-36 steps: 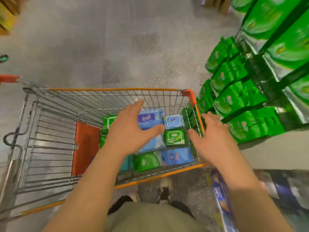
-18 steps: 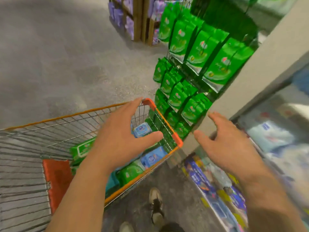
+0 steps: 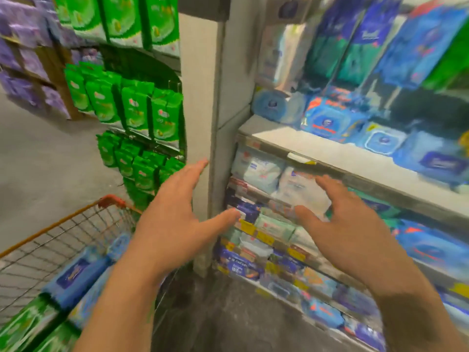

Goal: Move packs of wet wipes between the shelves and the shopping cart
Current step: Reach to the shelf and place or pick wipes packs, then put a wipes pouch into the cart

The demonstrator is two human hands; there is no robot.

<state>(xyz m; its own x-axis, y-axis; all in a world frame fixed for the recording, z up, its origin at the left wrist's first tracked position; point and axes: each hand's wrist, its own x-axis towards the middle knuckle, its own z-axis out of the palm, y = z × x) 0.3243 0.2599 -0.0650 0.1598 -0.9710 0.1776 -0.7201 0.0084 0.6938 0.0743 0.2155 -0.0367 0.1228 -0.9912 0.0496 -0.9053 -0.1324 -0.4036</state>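
Observation:
Shelves [image 3: 317, 146] on the right carry blue, white and green packs of wet wipes [image 3: 327, 120], blurred by motion. My left hand [image 3: 175, 219] hovers open, fingers spread, in front of the grey shelf post [image 3: 200, 110], holding nothing. My right hand [image 3: 347, 229] is open too, palm down, in front of white packs [image 3: 256, 168] on a lower shelf, not touching them. The orange-rimmed wire shopping cart [image 3: 76, 214] sits at lower left with blue packs [image 3: 76, 275] and green packs [image 3: 28, 323] inside.
Green hanging bags [image 3: 137, 110] fill a rack left of the post, with purple packs [image 3: 22, 59] farther back on a wooden stand. Grey floor [image 3: 38, 161] stretches beyond the cart. Lower shelves with yellow price tags [image 3: 264, 237] run along the bottom right.
The view has swung from the cart up and right to the shelves. Both hands, holding nothing throughout, have left the cart and now hover before the shelf front.

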